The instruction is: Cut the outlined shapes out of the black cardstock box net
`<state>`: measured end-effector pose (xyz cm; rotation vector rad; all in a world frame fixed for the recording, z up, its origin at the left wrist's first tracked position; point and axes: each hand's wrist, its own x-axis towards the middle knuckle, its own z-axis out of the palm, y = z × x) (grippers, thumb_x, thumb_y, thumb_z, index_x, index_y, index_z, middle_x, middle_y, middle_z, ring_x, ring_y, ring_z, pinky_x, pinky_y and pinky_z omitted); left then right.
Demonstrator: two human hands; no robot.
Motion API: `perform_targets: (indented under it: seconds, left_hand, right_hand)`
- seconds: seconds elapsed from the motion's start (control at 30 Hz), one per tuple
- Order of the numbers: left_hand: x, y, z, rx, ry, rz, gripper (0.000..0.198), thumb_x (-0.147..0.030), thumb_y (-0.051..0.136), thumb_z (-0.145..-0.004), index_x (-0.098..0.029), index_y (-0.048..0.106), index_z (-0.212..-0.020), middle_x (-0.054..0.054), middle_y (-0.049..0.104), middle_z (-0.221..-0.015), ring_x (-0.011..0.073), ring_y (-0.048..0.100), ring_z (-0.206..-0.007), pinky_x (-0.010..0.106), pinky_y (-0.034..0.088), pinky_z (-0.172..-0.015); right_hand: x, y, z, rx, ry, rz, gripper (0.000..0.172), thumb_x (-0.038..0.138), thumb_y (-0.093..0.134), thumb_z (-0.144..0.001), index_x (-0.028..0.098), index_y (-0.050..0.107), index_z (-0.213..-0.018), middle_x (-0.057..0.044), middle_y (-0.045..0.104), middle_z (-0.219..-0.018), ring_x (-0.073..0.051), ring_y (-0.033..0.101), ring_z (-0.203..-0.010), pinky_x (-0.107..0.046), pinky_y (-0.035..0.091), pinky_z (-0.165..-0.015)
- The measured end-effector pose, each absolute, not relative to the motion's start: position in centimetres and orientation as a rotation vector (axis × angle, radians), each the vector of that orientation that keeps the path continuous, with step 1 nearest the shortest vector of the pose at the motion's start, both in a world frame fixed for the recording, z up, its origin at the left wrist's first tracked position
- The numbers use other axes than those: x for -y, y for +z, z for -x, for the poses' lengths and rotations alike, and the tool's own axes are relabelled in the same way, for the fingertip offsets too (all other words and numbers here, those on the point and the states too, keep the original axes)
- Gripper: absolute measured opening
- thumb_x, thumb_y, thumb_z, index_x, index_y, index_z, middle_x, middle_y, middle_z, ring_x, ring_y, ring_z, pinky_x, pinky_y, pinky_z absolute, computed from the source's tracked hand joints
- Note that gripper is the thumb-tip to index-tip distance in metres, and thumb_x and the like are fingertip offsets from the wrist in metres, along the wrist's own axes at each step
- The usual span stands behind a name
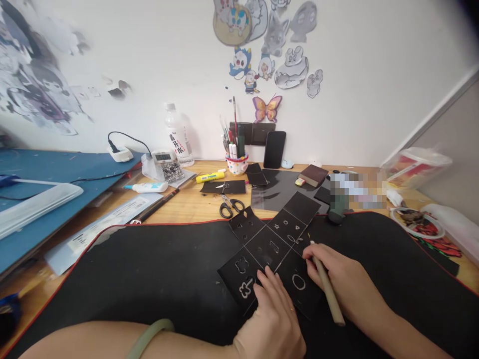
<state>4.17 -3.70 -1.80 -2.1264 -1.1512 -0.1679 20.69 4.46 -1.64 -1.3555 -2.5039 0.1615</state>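
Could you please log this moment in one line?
left hand: on black cross-shaped paper | right hand: holding beige cylindrical tool | tool tip: contact unclear

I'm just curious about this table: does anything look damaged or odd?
Yes: beyond the right hand, a pixelated patch covers part of the table; its blocky squares look odd and hide what lies there.

Paper (270, 247) lies on the mat (157, 279) beneath the left hand (275, 314), mostly left of the tool (326, 284) in the right hand (346, 279); beyond both, scissors (225, 209) lie before the brush cup (237, 165).
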Motion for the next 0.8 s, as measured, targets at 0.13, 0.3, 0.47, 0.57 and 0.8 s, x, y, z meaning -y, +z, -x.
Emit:
perform_targets:
  seconds: [0.13, 0.3, 0.47, 0.57, 0.8]
  left_hand:
    - [3.3, -1.5, -3.4, 1.159, -0.169, 2.173, 0.038, -0.020, 0.033, -0.080, -0.002, 0.065, -0.092, 0.022, 0.064, -0.089, 0.0285, 0.063, -0.078, 0.034, 0.049, -0.055]
    - [3.0, -1.5, -3.1, 1.139, -0.103, 2.191, 0.039, -0.021, 0.031, -0.084, -0.003, 0.064, -0.094, 0.022, 0.064, -0.090, 0.0293, 0.063, -0.077, 0.033, 0.048, -0.052]
    - [1.0, -3.3, -3.8, 1.108, 0.057, 2.208, 0.028, -0.013, 0.041, -0.078, -0.001, 0.063, -0.091, 0.019, 0.064, -0.077, 0.0233, 0.063, -0.064, 0.024, 0.039, -0.041]
    - [-1.3, -3.9, -3.2, 1.148, 0.058, 2.182, 0.024, -0.013, 0.045, -0.075, -0.002, 0.064, -0.082, 0.017, 0.062, -0.067, 0.0186, 0.058, -0.052, 0.021, 0.031, -0.036]
    - [-2.0, -3.0, -1.7, 1.151, 0.053, 2.115, 0.024, -0.021, 0.045, -0.077, -0.008, 0.065, -0.077, 0.013, 0.061, -0.064, 0.0145, 0.052, -0.046, 0.020, 0.027, -0.034]
  right_hand:
    - [-4.3, -1.2, -20.5, 2.532, -0.135, 1.357, 0.011, 0.025, 0.041, -0.081, 0.025, 0.052, -0.084, 0.001, 0.059, -0.072, -0.016, 0.058, -0.054, -0.025, 0.033, -0.042]
    - [-7.5, 1.7, -18.4, 2.415, 0.263, 1.197, 0.017, 0.033, 0.041, -0.082, 0.025, 0.054, -0.089, -0.002, 0.061, -0.083, -0.018, 0.060, -0.073, -0.026, 0.044, -0.058]
    - [-11.1, 1.9, -14.2, 2.089, 1.224, 1.107, 0.033, 0.047, 0.038, -0.081, 0.021, 0.048, -0.099, -0.003, 0.060, -0.075, -0.015, 0.058, -0.058, -0.024, 0.046, -0.046]
    - [-12.8, 0.9, -12.0, 1.931, 1.347, 1.103, 0.037, 0.051, 0.042, -0.078, 0.021, 0.047, -0.100, -0.004, 0.061, -0.079, -0.016, 0.060, -0.064, -0.025, 0.048, -0.052]
    - [-14.2, 0.4, -12.1, 1.693, 1.432, 1.053, 0.044, 0.057, 0.045, -0.073, 0.021, 0.053, -0.097, -0.003, 0.058, -0.067, -0.015, 0.057, -0.057, -0.027, 0.049, -0.053]
